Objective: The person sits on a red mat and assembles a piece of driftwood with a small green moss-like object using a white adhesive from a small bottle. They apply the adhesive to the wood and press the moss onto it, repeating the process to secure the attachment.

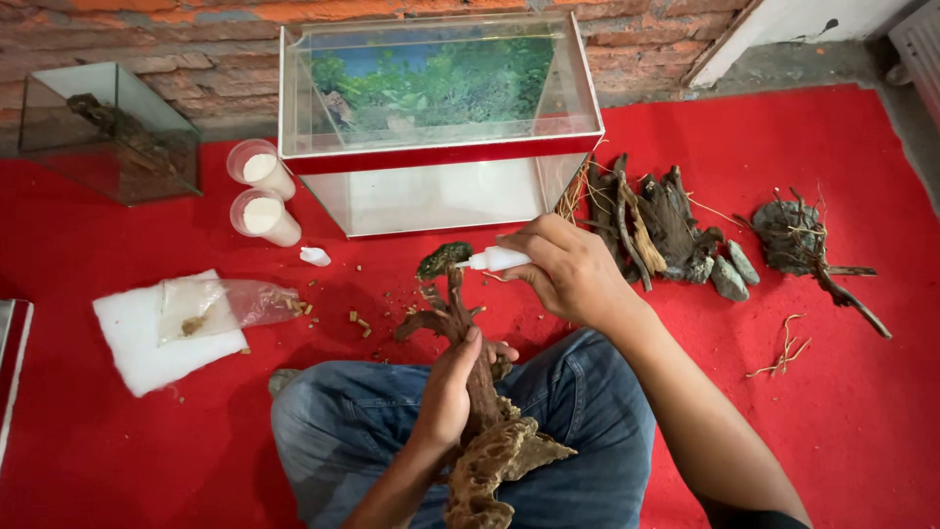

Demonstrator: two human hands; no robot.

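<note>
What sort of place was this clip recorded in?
Probably a home or small workshop floor set up for aquarium decorating: a red carpet against a bare brick wall, an empty glass tank with a plant backdrop, and driftwood pieces laid out beside it.

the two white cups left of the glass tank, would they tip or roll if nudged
The two white cups look tall, narrow and light, so a nudge would probably topple them. Their round, tapered sides suggest they would then roll in a curve, likely slowed by the red carpet.
</note>
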